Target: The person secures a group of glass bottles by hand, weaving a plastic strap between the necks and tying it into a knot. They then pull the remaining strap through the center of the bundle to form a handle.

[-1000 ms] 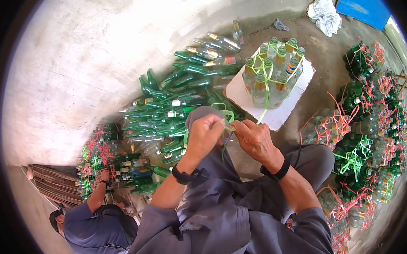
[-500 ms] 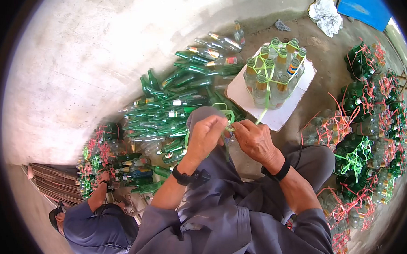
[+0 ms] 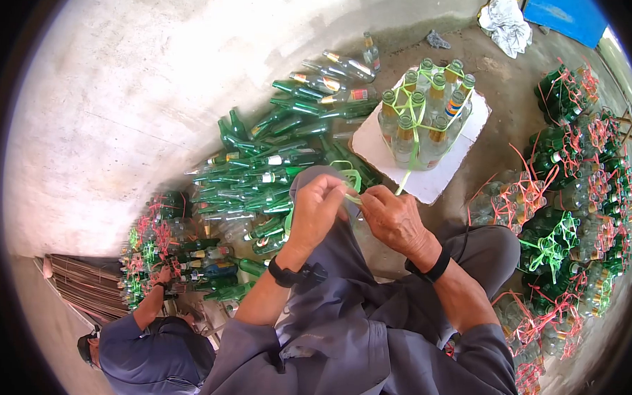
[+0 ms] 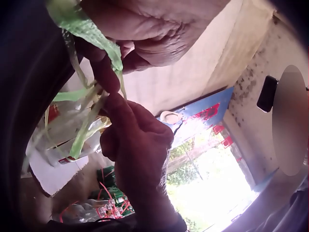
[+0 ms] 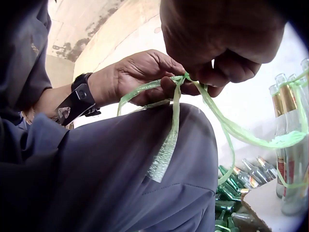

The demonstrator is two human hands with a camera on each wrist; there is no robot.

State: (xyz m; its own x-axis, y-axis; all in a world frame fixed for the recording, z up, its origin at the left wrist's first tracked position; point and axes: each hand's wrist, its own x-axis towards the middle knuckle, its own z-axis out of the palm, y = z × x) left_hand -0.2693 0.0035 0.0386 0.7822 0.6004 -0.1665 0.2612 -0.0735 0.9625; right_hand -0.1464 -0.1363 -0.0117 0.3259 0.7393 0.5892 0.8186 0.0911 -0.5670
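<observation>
Both hands meet over the raised knee, pinching a light green plastic strap. The left hand holds it between thumb and fingers; a loop and a flat loose end hang there in the right wrist view. Close beside it, the right hand pinches the strap at a small knot or crossing. From the hands the strap runs to a bundle of clear glass bottles standing upright on a white board. More green strap winds around the bottle necks. The fingers partly hide the crossing.
Many green and clear bottles lie piled along the wall on the left. Bundles tied with red and green strap stand at right. Another person works at lower left. A white crumpled bag lies at the back.
The left fingers and thumb have shifted slightly on the strap, and its end that dangled below the hands no longer shows in the head view. The right hand and bottle bundle stay nearly in place.
</observation>
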